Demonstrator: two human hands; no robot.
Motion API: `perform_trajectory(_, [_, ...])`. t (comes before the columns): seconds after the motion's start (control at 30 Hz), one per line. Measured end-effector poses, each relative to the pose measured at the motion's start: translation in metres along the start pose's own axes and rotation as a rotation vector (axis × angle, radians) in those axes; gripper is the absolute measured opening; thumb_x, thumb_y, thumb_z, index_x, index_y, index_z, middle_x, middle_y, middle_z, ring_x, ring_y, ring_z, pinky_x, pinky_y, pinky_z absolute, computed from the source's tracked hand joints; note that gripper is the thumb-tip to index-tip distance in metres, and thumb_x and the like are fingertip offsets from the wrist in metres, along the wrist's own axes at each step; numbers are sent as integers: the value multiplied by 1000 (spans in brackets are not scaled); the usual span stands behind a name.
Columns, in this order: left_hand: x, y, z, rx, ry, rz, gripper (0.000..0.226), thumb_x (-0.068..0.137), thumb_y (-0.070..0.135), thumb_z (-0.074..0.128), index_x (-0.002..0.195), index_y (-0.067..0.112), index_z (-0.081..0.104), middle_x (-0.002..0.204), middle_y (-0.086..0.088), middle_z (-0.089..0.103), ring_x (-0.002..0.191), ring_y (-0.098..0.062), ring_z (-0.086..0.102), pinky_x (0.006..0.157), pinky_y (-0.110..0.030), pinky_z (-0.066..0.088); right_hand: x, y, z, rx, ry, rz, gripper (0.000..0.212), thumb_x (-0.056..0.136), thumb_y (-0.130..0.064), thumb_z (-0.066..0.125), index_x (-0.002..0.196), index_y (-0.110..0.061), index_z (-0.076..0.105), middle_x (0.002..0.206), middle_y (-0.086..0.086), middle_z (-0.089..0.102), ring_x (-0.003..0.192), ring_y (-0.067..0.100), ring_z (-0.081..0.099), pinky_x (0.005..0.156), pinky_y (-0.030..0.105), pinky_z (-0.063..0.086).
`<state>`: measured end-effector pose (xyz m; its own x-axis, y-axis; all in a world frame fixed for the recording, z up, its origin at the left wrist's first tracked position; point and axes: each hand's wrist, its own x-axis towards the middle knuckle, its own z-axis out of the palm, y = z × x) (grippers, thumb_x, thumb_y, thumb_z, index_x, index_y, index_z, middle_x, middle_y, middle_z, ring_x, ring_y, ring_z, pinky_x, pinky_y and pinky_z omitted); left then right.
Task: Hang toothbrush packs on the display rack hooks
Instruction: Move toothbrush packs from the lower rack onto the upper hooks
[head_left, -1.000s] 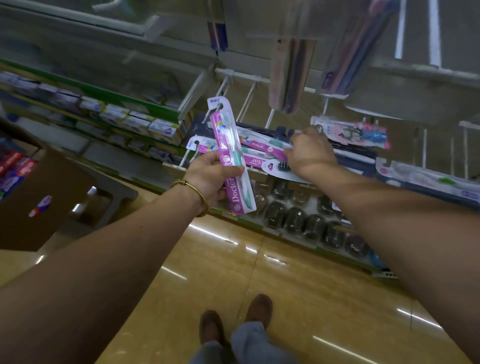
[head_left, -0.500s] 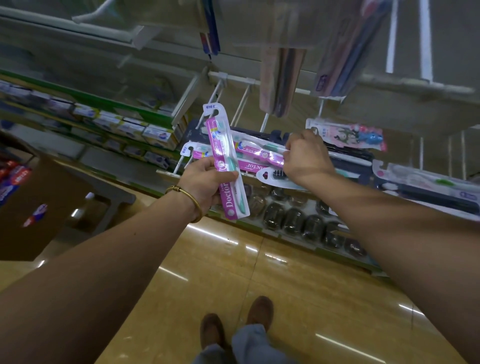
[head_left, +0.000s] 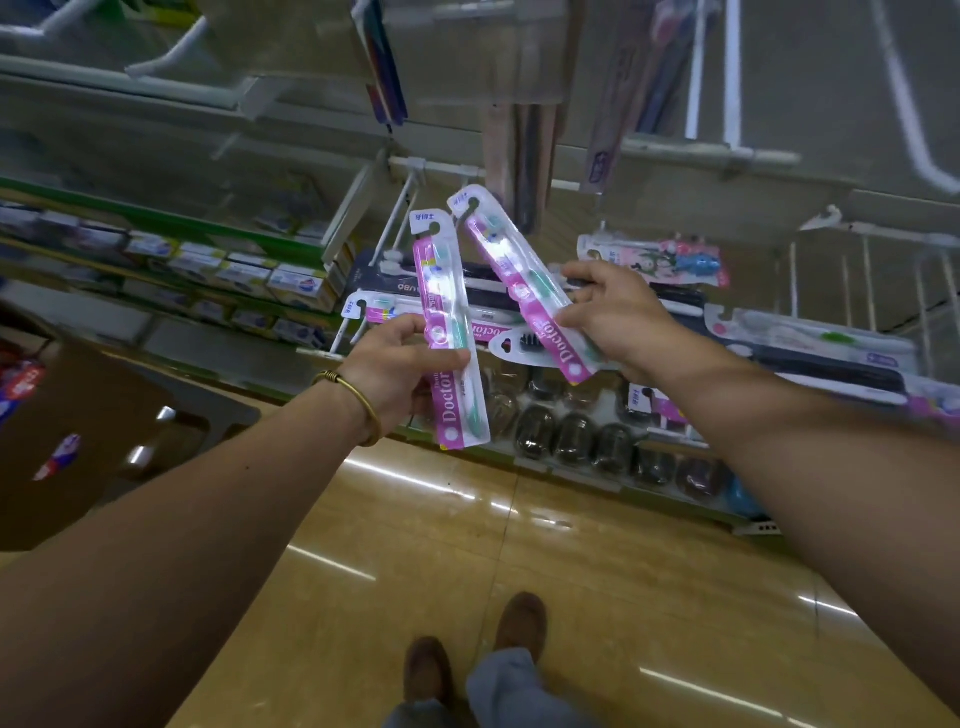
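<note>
My left hand, with a brass bangle on the wrist, grips a pink "Doctor" toothbrush pack upright in front of the rack. My right hand pinches a second pink pack that tilts up to the left, its hang hole near the white hooks of the display rack. Another pink pack lies flat on the pile under my hands.
Black and clear toothbrush packs lie stacked on the shelf to the right, and a cartoon pack lies behind. Dark oval cases fill the low shelf. Toothpaste boxes line the left shelves. A brown carton stands at left.
My right hand has lifted a second pink pack off the pile and raised it toward the hooks. My left hand has stayed about where it was, holding its pack.
</note>
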<state>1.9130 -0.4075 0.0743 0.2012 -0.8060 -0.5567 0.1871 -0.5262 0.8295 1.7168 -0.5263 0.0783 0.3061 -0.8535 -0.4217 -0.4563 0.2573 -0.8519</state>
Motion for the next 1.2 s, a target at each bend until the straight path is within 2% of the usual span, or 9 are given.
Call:
perform_trajectory(0.1, [-6, 3, 0, 13, -34, -7, 43, 83, 1, 71, 123, 3, 56, 100, -15, 74, 86, -32, 75, 66, -42, 60, -16, 3, -3, 409, -113, 154, 47, 91, 8, 58, 134, -12, 57, 114, 11, 68, 90, 22, 71, 69, 36, 60])
perform_trajectory(0.3, [-22, 4, 3, 62, -47, -25, 37, 85, -1, 70, 119, 7, 59, 106, -12, 74, 92, -27, 74, 70, -41, 61, -56, 15, -2, 534, -198, 241, 30, 94, 2, 56, 120, -12, 60, 95, 13, 70, 89, 24, 68, 71, 38, 57])
perform_trajectory(0.43, [-39, 1, -3, 101, -89, -14, 34, 84, -2, 70, 115, 9, 61, 108, -12, 73, 98, -29, 73, 79, -46, 60, -80, 22, 5, 530, -237, 225, 31, 94, 1, 57, 121, -12, 59, 96, 12, 75, 86, 24, 73, 74, 42, 58])
perform_trajectory(0.53, [-56, -1, -7, 130, -118, 8, 30, 84, -4, 70, 109, 10, 62, 102, -11, 73, 94, -30, 72, 78, -47, 60, -101, 22, 13, 547, -192, 232, 36, 90, 6, 59, 119, -15, 60, 102, 11, 74, 92, 26, 71, 73, 43, 60])
perform_trajectory(0.63, [-74, -1, -13, 140, -137, 32, 31, 84, -8, 68, 104, 15, 60, 97, -8, 72, 89, -27, 72, 74, -46, 61, -123, 23, 20, 562, -174, 207, 45, 85, 11, 62, 120, -17, 60, 103, 9, 75, 97, 26, 71, 81, 49, 60])
perform_trajectory(0.77, [-97, 0, -25, 201, -197, 52, 34, 83, -6, 70, 105, 17, 58, 105, -15, 73, 96, -30, 72, 80, -49, 60, -149, 22, 28, 515, -136, 184, 46, 83, 13, 65, 117, -18, 59, 112, 14, 73, 105, 31, 70, 88, 56, 56])
perform_trajectory(0.9, [-123, 1, -32, 285, -261, 77, 39, 82, -4, 72, 112, 14, 57, 104, -14, 75, 97, -29, 73, 81, -50, 59, -179, 17, 36, 447, -136, 144, 46, 81, 10, 67, 117, -17, 57, 106, 12, 75, 103, 32, 70, 93, 58, 53])
perform_trajectory(1.1, [-161, 7, -43, 365, -352, 134, 45, 81, -5, 72, 118, 16, 56, 100, -10, 77, 95, -26, 74, 76, -45, 57, -228, 2, 45, 384, -115, 73, 44, 83, 8, 67, 118, -17, 55, 109, 17, 73, 101, 33, 71, 86, 54, 57])
perform_trajectory(1.2, [-180, 15, -47, 382, -385, 166, 49, 80, -5, 73, 121, 14, 55, 104, -13, 75, 99, -30, 73, 86, -55, 57, -251, -12, 46, 365, -105, 32, 42, 84, 9, 67, 118, -14, 54, 107, 18, 73, 96, 31, 73, 75, 47, 60])
